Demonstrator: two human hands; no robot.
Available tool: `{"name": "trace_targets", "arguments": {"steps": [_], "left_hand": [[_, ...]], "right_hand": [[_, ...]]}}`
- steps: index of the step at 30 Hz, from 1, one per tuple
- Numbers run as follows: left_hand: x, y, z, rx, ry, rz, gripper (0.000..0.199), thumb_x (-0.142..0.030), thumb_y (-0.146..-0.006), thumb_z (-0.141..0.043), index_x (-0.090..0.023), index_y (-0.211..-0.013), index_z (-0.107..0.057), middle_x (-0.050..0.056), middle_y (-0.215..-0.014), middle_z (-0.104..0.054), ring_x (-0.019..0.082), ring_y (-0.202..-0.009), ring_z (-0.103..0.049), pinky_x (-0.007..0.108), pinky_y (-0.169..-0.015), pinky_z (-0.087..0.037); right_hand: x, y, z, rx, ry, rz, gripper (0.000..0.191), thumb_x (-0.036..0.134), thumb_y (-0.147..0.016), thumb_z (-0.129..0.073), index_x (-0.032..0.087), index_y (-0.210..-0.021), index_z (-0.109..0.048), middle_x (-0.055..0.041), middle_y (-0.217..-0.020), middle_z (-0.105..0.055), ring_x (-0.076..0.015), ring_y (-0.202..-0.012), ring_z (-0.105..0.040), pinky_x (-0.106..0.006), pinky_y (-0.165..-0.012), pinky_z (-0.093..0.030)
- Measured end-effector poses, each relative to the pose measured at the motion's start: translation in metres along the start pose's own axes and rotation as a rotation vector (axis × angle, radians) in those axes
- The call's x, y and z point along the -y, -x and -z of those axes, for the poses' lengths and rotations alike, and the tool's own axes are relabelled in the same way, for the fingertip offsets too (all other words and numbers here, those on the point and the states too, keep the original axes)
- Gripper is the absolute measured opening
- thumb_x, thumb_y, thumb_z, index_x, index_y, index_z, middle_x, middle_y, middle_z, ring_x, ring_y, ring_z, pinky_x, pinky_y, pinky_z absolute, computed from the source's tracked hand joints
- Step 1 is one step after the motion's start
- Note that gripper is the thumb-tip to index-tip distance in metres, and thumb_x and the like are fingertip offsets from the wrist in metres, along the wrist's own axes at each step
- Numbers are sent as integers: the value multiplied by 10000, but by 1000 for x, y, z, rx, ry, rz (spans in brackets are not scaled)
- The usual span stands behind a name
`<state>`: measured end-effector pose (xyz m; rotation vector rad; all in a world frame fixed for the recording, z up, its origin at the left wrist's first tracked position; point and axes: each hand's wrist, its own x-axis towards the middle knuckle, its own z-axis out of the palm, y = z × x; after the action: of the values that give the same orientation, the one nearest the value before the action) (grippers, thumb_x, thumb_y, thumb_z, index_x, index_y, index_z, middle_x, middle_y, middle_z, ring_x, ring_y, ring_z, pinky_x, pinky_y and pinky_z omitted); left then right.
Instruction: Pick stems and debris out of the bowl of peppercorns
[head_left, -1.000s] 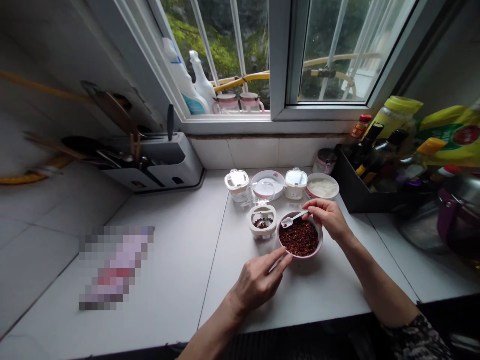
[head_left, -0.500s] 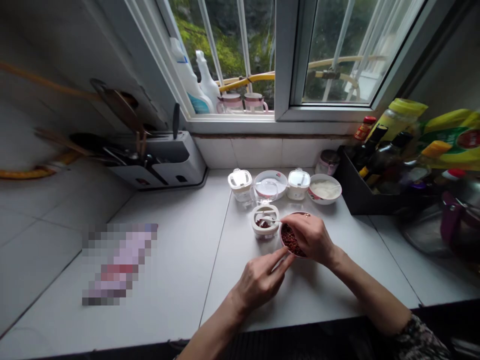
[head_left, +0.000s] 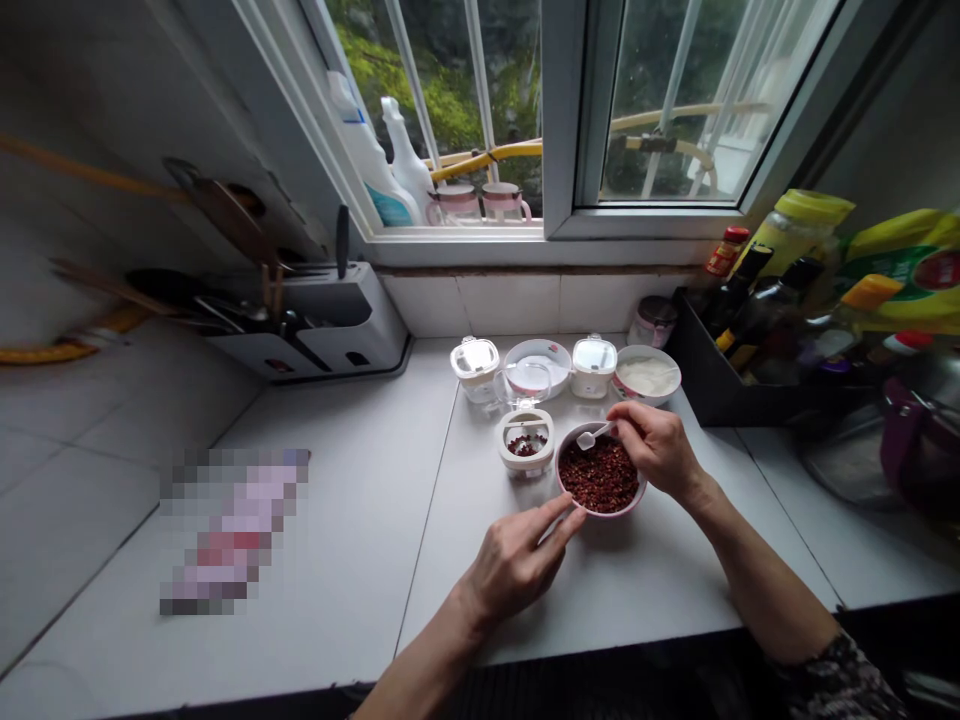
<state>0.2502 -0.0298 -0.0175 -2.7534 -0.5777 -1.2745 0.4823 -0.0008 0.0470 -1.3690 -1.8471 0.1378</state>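
My right hand [head_left: 654, 447] pinches the handle of a small white spoon [head_left: 587, 439], whose bowl end is over the peppercorns near the far rim. Reddish-brown dried peppercorns [head_left: 600, 475] fill a round bowl [head_left: 611, 514] with a pinkish rim. At the bowl's near left edge, my left hand [head_left: 525, 550] holds the rim with its fingertips. Just left of the bowl stands a clear seasoning jar [head_left: 526, 464] with a white collar, its transparent lid [head_left: 525, 385] raised. A few peppercorns lie inside it.
Behind stand two lidded jars [head_left: 475, 365] [head_left: 594, 363], a bowl of white powder [head_left: 537, 372] and a bowl of whitish contents [head_left: 646, 378]. A dark bottle box [head_left: 705, 390] is at right, a utensil holder [head_left: 375, 320] at left. A blurred pinkish item [head_left: 240, 530] lies on the counter.
My right hand has moved the spoon rightward from the open jar to above the bowl, uncovering more peppercorns. My left hand stays at the bowl's rim. The view has shifted slightly.
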Motion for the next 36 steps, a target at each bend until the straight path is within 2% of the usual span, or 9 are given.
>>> {"name": "trace_targets", "arguments": {"steps": [6, 14, 24, 27, 31, 36], "left_hand": [[1, 2, -1, -1, 4, 1, 323, -46, -920, -447, -116, -1182, -623, 159, -1105, -690, 172, -907, -705, 240, -691, -602], [1, 2, -1, -7, 3, -6, 306, -49, -922, -454, -110, -1167, -626, 164, -1112, -689, 179, -902, -710, 247, -679, -603], [0, 2, 0, 3, 9, 5, 330, -36, -910, -457, -113, -1187, -618, 154, -1131, -685, 176, -928, -705, 247, -708, -610], [1, 1, 0, 6, 6, 3, 318, -43, -914, -463, -114, -1180, -621, 153, -1129, -686, 180, -923, -706, 252, -704, -610], [1, 0, 0, -10, 1, 0, 325, -41, -911, -456, -116, -1183, -619, 151, -1120, -690, 178, -911, -708, 245, -684, -607], [0, -1, 1, -16, -12, -5, 306, -39, -915, -454, -111, -1158, -626, 156, -1112, -694, 177, -859, -715, 247, -644, -603]], "right_hand": [[2, 3, -11, 123, -93, -64, 215, 160, -869, -450, 183, -813, -657, -38, -723, -714, -168, -652, -668, -269, -648, -487], [-5, -1, -9, 61, -314, -326, 175, 217, -820, -498, 187, -790, -668, -10, -634, -700, -161, -608, -657, -264, -629, -489], [-6, -4, -7, 53, -425, -439, 171, 265, -762, -536, 171, -747, -679, -20, -608, -695, -166, -610, -642, -286, -663, -490], [-6, -6, -5, 60, -519, -520, 163, 286, -727, -561, 166, -742, -671, -14, -585, -681, -140, -532, -585, -262, -567, -462], [-4, -10, -2, 102, -660, -617, 185, 318, -677, -599, 159, -752, -658, -7, -560, -668, -83, -394, -426, -221, -404, -325], [-1, -12, 2, 88, -713, -651, 215, 335, -672, -643, 150, -777, -678, -20, -578, -685, -58, -362, -350, -209, -356, -252]]}}
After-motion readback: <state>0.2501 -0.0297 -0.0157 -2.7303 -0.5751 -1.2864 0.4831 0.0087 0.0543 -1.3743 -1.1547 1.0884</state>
